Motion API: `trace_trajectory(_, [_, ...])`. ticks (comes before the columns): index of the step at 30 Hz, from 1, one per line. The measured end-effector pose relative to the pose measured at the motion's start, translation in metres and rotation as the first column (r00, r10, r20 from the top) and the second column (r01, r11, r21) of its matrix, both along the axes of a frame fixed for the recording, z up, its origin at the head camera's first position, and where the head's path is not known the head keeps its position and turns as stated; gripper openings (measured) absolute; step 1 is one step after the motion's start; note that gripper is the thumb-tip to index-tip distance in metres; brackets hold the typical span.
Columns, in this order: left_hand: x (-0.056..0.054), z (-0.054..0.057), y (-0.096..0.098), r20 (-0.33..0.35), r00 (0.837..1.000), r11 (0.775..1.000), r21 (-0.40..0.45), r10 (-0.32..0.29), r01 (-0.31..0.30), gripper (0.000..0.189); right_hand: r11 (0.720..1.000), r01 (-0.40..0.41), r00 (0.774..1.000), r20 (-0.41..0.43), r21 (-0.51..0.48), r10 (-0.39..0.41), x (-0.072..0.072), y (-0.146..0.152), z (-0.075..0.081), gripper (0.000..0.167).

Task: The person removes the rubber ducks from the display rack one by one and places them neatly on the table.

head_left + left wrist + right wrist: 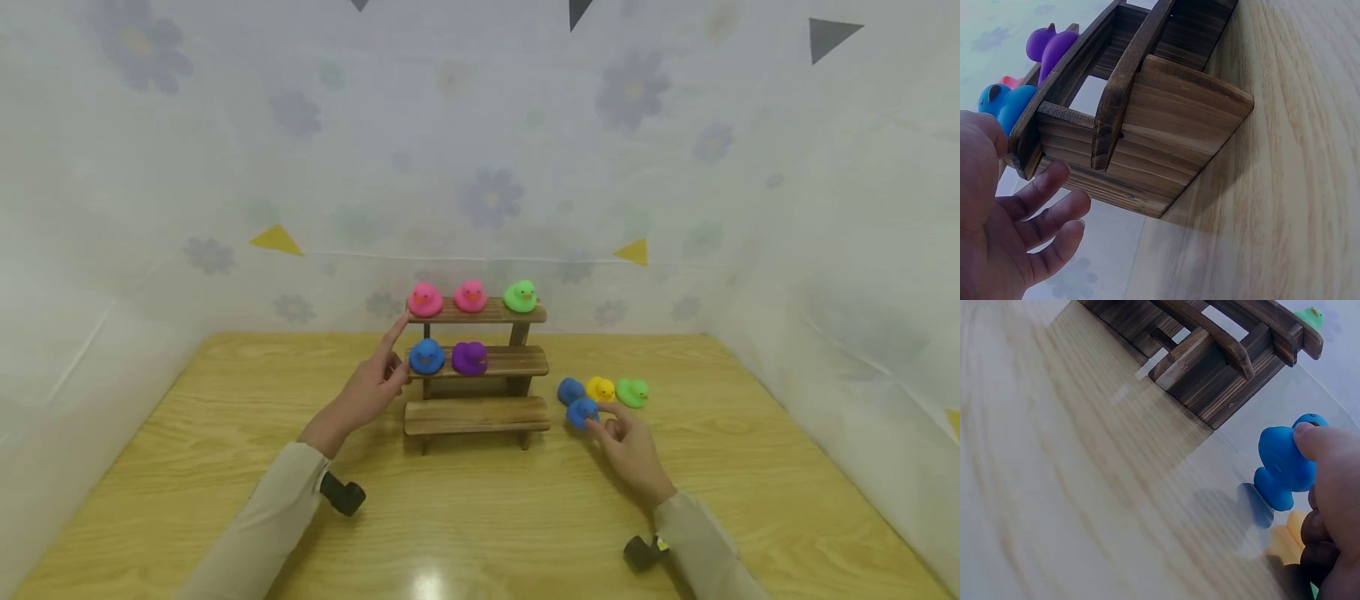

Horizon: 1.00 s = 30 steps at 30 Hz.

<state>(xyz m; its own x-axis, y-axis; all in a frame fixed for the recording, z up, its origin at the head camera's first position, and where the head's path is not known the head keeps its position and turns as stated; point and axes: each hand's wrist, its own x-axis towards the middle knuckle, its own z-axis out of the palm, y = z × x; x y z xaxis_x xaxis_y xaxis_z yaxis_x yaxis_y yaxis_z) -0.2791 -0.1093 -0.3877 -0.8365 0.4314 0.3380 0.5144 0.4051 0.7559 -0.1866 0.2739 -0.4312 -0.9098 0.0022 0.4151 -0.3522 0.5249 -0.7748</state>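
Note:
My right hand (632, 454) pinches a blue rubber duck (581, 413) between thumb and fingers, at the right of a three-step wooden rack (476, 415). Just behind it are another blue duck (569, 390), a yellow duck (600, 388) and a green duck (633, 393). At the rack's left side is my left hand (366, 392), index finger stretched toward the top step, the other fingers loosely bent and holding nothing. Near its thumb, a blue duck (1009, 106) and a purple duck (1054, 51) sit on the middle step.
Two pink ducks (425, 300) and a green duck (521, 297) stand along the top step. The rack rests on a wood-grain table (465, 508). Behind and beside the table hangs a pale flowered sheet (487, 150).

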Motion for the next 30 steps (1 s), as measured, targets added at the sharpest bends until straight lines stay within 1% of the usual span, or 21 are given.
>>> trace_trajectory(5, [0.000,0.001,0.000,0.003,1.000,1.000,0.005,-0.003,0.003,0.068,1.000,-0.010,1.000,-0.013,0.003,0.010,-0.001,0.000,-0.003,0.026])
trace_trajectory(14, [0.000,0.001,0.000,0.005,1.000,1.000,0.001,-0.001,0.001,0.069,0.998,0.001,0.998,-0.057,0.057,0.002,-0.001,-0.005,-0.001,0.024])
trace_trajectory(17, [0.001,0.002,0.000,0.009,1.000,1.000,0.002,0.000,0.000,0.069,0.996,0.008,0.998,-0.060,0.085,-0.003,-0.008,0.002,-0.014,0.025])
trace_trajectory(21, [0.001,0.001,0.000,0.008,1.000,1.000,0.001,0.003,-0.003,0.069,0.993,0.024,1.000,-0.023,0.119,-0.021,-0.018,0.012,-0.031,0.027])
trace_trajectory(24, [0.000,0.001,0.000,0.008,1.000,1.000,0.002,0.003,-0.003,0.069,0.993,0.033,0.999,-0.006,0.109,-0.032,-0.018,0.012,-0.033,0.028])
trace_trajectory(26, [0.000,0.000,0.000,0.006,1.000,1.000,0.004,0.001,-0.001,0.069,0.993,0.038,0.999,-0.015,0.108,-0.036,-0.018,0.012,-0.033,0.029])
trace_trajectory(30, [0.001,0.001,0.000,0.008,1.000,1.000,-0.003,0.005,-0.005,0.069,0.992,0.047,0.999,0.017,0.119,-0.049,-0.018,0.011,-0.032,0.030])
